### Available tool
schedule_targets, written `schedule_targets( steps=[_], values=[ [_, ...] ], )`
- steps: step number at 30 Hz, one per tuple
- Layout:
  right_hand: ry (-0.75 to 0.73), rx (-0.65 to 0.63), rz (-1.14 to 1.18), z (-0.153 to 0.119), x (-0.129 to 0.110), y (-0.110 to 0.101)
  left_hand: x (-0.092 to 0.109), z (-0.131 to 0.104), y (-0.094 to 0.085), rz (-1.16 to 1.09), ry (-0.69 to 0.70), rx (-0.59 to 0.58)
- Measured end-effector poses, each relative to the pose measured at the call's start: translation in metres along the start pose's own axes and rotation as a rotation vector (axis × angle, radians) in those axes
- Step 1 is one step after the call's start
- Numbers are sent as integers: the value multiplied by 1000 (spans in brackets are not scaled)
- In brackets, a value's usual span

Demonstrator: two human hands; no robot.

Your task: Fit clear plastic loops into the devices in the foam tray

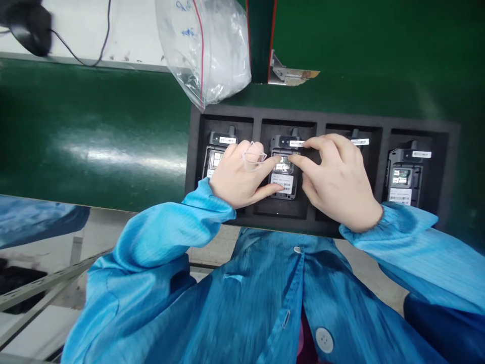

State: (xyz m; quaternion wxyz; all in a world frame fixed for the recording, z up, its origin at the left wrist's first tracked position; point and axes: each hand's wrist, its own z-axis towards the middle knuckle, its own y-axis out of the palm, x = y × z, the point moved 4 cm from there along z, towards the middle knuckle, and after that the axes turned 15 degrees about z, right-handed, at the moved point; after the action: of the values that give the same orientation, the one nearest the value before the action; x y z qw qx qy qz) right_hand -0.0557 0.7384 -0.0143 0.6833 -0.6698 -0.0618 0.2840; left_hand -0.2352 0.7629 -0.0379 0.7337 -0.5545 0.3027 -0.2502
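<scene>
A black foam tray [450,151] with four compartments is seen on a green table [94,146], each compartment holding a small black device with its back open and white barcode labels showing. The second device from the left [283,174] is being worked on by both hands of a person in a blue smock. The left hand [238,177] rests over the first and second compartments, a loop of thin clear material on its fingers, its grip spread so that thumb and forefinger are braced against the device's left edge. The right hand [337,182] covers most of the third device, its grip pressed together at the fingertips over the small slot area near the top of the second device (whether anything is pinched there cannot be told). The step appears best done with the device kept seated in its compartment, steadied from the left, while light, square pressure is applied from the right. A clear zip bag [212,50] lies at the tray's far left corner.
</scene>
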Motion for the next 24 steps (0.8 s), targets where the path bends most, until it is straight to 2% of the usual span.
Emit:
schedule_targets(
  steps=[9,13,16,21,24],
  values=[
    [-15,11,6,-5,0,-5,-1,2,-1,-9,-41,-24],
    [-73,41,36,-18,-2,-7,-2,-1,-5,-11,9,65],
    [-108,19,4,-22,-5,-5,-2,-2,-6,18,33,115],
    [-106,-11,-26,-18,-11,-4,4,2,-5,108,64,102],
    [-99,25,33,-21,-8,-16,5,3,-7,125,61,93]
  ],
)
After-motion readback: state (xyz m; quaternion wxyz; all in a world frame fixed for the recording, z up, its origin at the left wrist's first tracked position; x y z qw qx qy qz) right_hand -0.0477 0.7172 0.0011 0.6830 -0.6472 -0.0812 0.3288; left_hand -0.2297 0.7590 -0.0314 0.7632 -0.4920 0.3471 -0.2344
